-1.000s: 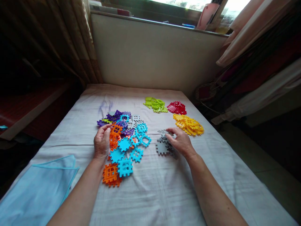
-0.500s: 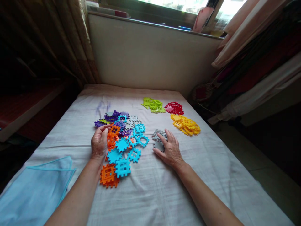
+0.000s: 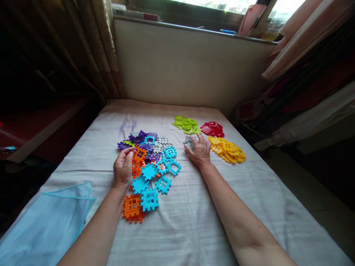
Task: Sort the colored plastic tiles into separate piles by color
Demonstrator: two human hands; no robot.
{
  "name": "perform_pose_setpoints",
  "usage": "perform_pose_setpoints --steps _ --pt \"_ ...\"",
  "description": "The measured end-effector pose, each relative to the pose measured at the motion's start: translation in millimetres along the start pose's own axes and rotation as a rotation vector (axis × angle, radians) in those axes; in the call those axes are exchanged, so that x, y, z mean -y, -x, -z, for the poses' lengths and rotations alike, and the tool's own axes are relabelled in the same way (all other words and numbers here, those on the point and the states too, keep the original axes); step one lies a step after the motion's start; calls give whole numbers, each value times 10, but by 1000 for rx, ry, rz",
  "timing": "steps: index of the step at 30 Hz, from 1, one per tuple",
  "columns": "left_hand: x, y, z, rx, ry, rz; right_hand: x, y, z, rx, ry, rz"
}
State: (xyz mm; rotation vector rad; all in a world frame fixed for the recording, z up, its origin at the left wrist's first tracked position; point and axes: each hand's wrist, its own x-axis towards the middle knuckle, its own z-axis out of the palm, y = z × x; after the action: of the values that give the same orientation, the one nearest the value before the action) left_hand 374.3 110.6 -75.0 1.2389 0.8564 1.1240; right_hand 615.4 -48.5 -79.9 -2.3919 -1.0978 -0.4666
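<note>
The right hand [image 3: 200, 150] lies palm down, fingers spread wide, on a small cluster of grey tiles [image 3: 188, 141] that shows only past its fingertips and thumb. Just beyond it sit a green heap [image 3: 187, 125] and a red heap [image 3: 213, 129], with a yellow heap [image 3: 229, 149] close on its outer side.

The left hand [image 3: 122, 167] is loosely curled, thumb and forefinger nearly meeting at an orange tile [image 3: 138, 154]. I cannot tell whether they pinch it. Between the hands spreads a mixed pile [image 3: 151, 166] of blue, orange, purple and grey.

All of it rests on a white, finely ribbed sheet [image 3: 188, 221], with a pale blue cloth [image 3: 47, 225] beside the left forearm. Ahead are a cream wall [image 3: 188, 66], a sill [image 3: 194, 27] and curtains [image 3: 108, 55].

The tiles are flat plastic squares with notched edges and window-like openings.
</note>
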Motion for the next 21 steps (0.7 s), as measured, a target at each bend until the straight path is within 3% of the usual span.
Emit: perform_pose_setpoints --steps 3,8,12,17,21 --pt "-18 3 -7 -22 -14 -10 304 32 52 -17 -80 73" --pt "-32 12 -2 -11 -69 -42 673 208 100 193 -104 109" --pt "-11 9 17 14 -89 -49 718 296 30 174 -199 117" --pt "39 -7 45 37 -116 -42 723 311 -81 165 -500 333" --pt "69 -16 58 34 -126 -33 659 229 -147 111 -402 253"
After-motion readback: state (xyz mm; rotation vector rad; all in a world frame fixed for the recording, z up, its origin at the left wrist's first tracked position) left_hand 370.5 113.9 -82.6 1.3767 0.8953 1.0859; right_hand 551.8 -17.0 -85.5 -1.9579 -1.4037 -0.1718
